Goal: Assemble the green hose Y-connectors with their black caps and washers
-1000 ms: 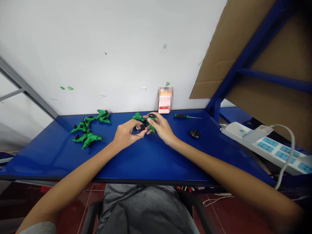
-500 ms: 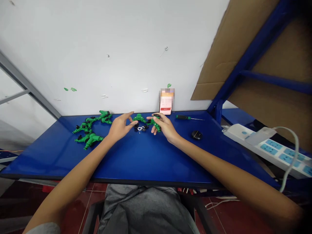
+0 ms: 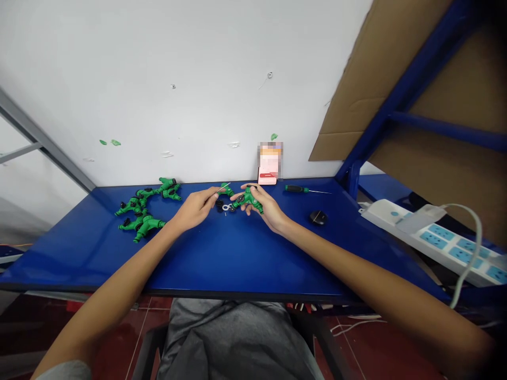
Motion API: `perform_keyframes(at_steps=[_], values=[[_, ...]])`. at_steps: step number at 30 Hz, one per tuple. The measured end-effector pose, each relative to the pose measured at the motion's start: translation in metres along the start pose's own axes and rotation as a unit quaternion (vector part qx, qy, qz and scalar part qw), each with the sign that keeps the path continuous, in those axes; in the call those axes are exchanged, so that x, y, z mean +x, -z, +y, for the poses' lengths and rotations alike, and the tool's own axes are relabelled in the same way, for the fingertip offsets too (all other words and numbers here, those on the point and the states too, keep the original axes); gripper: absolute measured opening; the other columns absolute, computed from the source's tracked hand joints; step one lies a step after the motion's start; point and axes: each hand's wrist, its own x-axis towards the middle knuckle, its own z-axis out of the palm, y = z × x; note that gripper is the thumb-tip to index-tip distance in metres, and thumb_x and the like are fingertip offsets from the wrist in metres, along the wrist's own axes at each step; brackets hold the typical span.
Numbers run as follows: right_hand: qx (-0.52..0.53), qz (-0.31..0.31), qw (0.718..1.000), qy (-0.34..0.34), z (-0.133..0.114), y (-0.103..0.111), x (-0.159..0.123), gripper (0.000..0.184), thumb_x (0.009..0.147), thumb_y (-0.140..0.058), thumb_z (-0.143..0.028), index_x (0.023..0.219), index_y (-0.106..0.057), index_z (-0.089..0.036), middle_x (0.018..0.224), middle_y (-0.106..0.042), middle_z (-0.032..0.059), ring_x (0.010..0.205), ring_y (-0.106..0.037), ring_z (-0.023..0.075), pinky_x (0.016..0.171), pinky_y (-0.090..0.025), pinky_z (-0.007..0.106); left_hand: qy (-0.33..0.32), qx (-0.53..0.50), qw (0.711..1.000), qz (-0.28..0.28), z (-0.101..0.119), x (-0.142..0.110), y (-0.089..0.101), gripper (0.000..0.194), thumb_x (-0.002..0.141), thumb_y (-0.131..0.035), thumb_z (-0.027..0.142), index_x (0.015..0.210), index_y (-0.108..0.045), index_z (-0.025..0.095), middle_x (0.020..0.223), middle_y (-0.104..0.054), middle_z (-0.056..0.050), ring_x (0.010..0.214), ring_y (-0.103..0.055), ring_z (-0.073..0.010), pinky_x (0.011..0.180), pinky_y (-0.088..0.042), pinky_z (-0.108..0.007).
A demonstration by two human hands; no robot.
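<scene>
Fingers [image 3: 256, 192] of right hand [image 3: 270, 210] wrapped round green plastic Y hose connector [image 3: 247, 199], over blue table [image 3: 222, 258]. Light, stiff, slick; best gripped at central body. Left hand [image 3: 194, 209] pinching thin steel pick [image 3: 224, 187].

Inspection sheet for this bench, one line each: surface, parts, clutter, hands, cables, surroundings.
Surface: glossy blue table.
Job's things: green Y-shaped hose connector, thin metal pin, small black rings, white washer.
Clutter: pile of green connectors, screwdriver, black round disc, carton against the wall.
Hands: left hand pinches the pin; right hand grips the connector.
Cables: white cable at the power strip.
Surroundings: white wall, cardboard sheet, blue shelf frame.
</scene>
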Motion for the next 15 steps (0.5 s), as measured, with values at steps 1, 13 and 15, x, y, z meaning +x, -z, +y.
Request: perform_keyframes(at_steps=[1, 13, 15], values=[[-0.006, 0.006, 1.0, 0.005, 0.0, 0.0, 0.0, 0.038, 0.099, -0.062, -0.062, 0.112, -0.055, -0.026, 0.109, -0.08, 0.0099, 0.091, -0.073, 0.0233, 0.067, -0.058, 0.034, 0.001, -0.008, 1.0, 0.0, 0.002, -0.001, 0.001, 0.031, 0.113, -0.038, 0.038, 0.124, -0.063, 0.022, 0.086, -0.068, 0.0, 0.076, -0.065, -0.0186, 0.076, -0.048, -0.029], [0.014, 0.035, 0.999, 0.003, 0.004, 0.004, 0.004, 0.034, 0.1, -0.065, -0.059, 0.11, -0.056, -0.028, 0.103, -0.077, 0.0066, 0.101, -0.076, 0.025, 0.085, -0.066, 0.045, -0.062, 0.04, 0.996, 0.049, 0.011, -0.007, -0.005, 0.017, 0.105, -0.052, 0.029, 0.103, -0.066, 0.021, 0.089, -0.074, -0.002, 0.067, -0.06, -0.0146, 0.065, -0.042, -0.027], [0.007, 0.034, 0.999, 0.004, 0.005, 0.004, 0.004, 0.034, 0.1, -0.064, -0.06, 0.11, -0.056, -0.028, 0.103, -0.077, 0.0067, 0.1, -0.076, 0.0249, 0.082, -0.066, 0.044, -0.063, 0.058, 0.995, 0.042, 0.011, -0.006, -0.004, 0.017, 0.104, -0.052, 0.027, 0.099, -0.067, 0.021, 0.085, -0.072, -0.001, 0.066, -0.059, -0.0147, 0.064, -0.041, -0.027]])
